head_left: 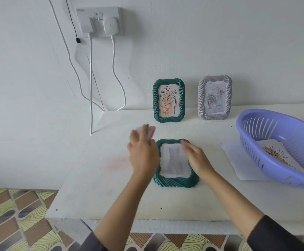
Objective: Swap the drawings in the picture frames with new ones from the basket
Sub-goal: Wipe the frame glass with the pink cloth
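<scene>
Lightly, right hand (196, 158) (flat) on frame (174, 182)

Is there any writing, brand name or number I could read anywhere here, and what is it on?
Wall socket: a small grey marking at its top left corner, too blurred to read.
Leaf drawing, rose drawing, cat drawing, basket drawing: pictures only, no readable words.
No other text shows.

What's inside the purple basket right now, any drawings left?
One sheet with a brown and black line drawing lies on the floor of the basket. Its near wall hides the rest of the floor, so more sheets cannot be ruled out.
</scene>
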Demonstrator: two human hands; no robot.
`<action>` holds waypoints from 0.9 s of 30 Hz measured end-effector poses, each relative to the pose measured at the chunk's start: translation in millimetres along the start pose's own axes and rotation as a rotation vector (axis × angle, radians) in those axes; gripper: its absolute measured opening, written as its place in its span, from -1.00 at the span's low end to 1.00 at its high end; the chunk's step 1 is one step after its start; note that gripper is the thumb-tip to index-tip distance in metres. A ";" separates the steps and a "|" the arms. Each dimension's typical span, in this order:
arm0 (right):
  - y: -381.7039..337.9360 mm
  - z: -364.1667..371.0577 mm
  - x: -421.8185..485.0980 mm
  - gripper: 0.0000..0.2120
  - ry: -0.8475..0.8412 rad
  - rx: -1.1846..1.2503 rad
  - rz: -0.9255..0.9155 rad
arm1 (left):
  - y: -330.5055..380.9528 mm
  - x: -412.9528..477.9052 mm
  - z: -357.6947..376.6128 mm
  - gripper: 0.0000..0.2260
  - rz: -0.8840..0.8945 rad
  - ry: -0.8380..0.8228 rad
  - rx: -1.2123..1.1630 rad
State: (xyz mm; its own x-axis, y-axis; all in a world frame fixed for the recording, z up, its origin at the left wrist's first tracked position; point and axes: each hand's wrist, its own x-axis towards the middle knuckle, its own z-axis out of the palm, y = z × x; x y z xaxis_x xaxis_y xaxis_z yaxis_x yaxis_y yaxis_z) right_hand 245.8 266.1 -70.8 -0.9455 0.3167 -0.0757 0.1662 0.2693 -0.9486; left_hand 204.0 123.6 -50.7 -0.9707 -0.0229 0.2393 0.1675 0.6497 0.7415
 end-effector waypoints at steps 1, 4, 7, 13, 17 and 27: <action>8.2 -6.3 0.6 -0.61 0.047 -0.202 -0.041 | -10.7 6.0 -7.2 -0.57 -0.032 0.045 0.121; 32.8 -18.8 0.8 -0.55 0.062 -0.540 -0.030 | -47.9 18.6 -20.5 -0.56 -0.156 0.035 0.446; 45.8 -16.3 -0.3 -0.55 0.033 -0.620 -0.021 | -85.9 19.6 -16.0 -0.55 -0.207 -0.207 0.607; 50.7 -14.1 -1.9 -0.55 0.053 -0.679 -0.058 | -98.2 21.2 -14.1 -0.50 -0.198 -0.290 0.646; 50.7 -14.1 -2.2 -0.55 0.047 -0.692 -0.056 | -100.5 22.5 -15.1 -0.51 -0.176 -0.313 0.668; 51.8 -15.1 -4.2 -0.48 0.017 -0.742 -0.049 | -99.3 27.4 -24.6 -0.52 -0.115 -0.390 0.686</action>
State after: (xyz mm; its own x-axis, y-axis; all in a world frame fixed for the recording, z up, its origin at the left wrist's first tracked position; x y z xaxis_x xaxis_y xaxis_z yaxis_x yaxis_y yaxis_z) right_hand 262.6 292.4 -115.0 -0.9532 0.3009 -0.0284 0.2751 0.8250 -0.4937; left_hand 165.0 39.8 -102.3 -0.9871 0.0671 -0.1455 0.0423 0.9851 0.1670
